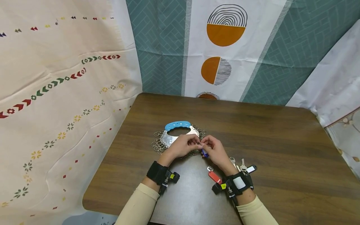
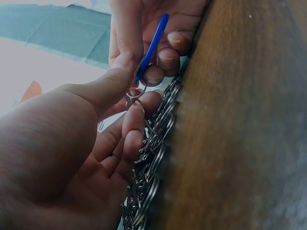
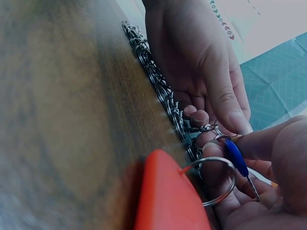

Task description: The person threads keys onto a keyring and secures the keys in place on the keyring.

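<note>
Lying nearest, a red tag (image 1: 215, 177) was set apart while, seemingly for steadiness, a blue-headed key (image 1: 205, 153) was pinched by the right hand (image 1: 216, 151) and small rings (image 2: 129, 102) by the left hand (image 1: 182, 145), beside a blue-handled metal holder (image 1: 168, 139).

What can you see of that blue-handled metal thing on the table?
The curved, silvery plate looks metal, with a blue handle on its far side and an opening between. Many silvery rings fringe its edge. It lies on the brown table, partly hidden behind the left hand; I can't tell whether they touch.
</note>
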The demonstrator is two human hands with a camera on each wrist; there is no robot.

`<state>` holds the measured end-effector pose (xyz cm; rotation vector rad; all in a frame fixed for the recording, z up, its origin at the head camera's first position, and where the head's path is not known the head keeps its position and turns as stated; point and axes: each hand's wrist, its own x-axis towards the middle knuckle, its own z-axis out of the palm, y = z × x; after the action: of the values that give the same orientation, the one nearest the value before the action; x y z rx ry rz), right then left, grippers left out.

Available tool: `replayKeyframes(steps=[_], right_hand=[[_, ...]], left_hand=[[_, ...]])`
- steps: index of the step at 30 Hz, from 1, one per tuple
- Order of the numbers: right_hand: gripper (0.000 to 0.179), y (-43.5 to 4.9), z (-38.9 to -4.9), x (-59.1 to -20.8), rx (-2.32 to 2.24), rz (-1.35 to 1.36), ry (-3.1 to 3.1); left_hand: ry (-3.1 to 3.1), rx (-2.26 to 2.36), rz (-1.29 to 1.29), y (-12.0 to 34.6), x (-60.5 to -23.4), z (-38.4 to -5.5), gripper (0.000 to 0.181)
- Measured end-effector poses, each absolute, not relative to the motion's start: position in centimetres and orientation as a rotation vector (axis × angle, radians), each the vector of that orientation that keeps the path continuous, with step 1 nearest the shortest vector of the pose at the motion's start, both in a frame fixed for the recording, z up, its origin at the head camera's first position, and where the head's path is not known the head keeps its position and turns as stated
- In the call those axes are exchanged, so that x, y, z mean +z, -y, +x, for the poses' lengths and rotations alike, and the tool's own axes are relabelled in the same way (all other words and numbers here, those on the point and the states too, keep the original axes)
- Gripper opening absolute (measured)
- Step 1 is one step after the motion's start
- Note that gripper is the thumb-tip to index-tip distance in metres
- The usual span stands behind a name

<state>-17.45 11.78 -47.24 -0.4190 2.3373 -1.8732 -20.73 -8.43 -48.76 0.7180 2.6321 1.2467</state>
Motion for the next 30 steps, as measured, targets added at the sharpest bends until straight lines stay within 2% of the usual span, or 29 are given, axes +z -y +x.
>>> replayKeyframes(steps=[30], right_hand=[[0.008,-11.90,-17.33,-47.05,-1.864,-0.422,-2.316]], left_hand=[[-2.625,1.268,0.714,8.47,-48.80,-20.73,0.019]])
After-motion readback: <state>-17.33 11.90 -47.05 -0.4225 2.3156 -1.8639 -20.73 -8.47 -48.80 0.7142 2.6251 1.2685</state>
